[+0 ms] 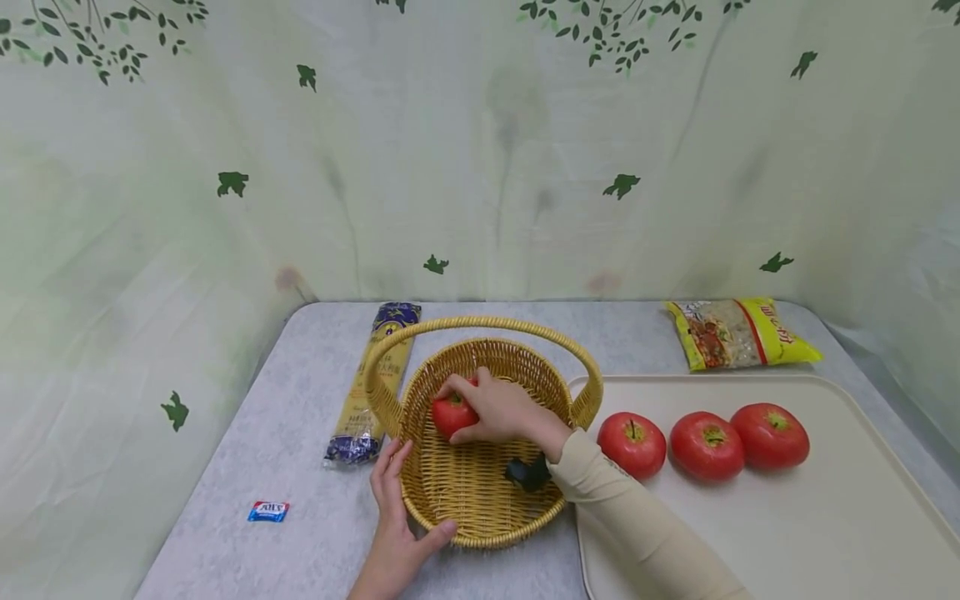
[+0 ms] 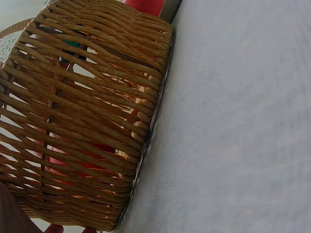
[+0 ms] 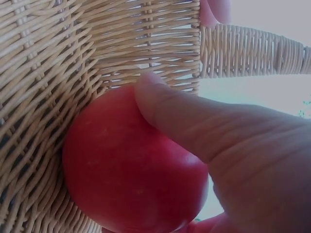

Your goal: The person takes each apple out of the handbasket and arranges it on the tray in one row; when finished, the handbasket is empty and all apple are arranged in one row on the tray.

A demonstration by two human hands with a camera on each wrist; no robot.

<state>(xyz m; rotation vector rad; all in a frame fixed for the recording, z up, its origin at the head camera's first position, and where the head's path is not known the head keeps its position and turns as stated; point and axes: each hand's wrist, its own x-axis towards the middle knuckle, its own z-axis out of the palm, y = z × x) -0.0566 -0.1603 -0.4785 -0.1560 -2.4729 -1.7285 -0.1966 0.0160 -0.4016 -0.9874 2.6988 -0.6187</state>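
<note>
A wicker basket [image 1: 480, 492] with a tall arched handle [image 1: 480, 322] stands on the table. Inside it, near the left wall, is a red apple [image 1: 453, 416], which my right hand [image 1: 498, 408] grips from above. In the right wrist view my thumb lies across the apple [image 3: 131, 165], with woven wicker close behind it. My left hand [image 1: 397, 521] holds the basket's rim at the near left, fingers along the outer side and thumb at the front. Through gaps in the basket wall [image 2: 82, 111], the left wrist view shows red.
Three red apples [image 1: 707, 447] sit in a row on the beige tray [image 1: 750, 533] at the right. Behind the tray lies a yellow food packet [image 1: 738, 333]. A long pasta packet [image 1: 375, 375] is left of the basket. Farther left is a small candy wrapper [image 1: 268, 511].
</note>
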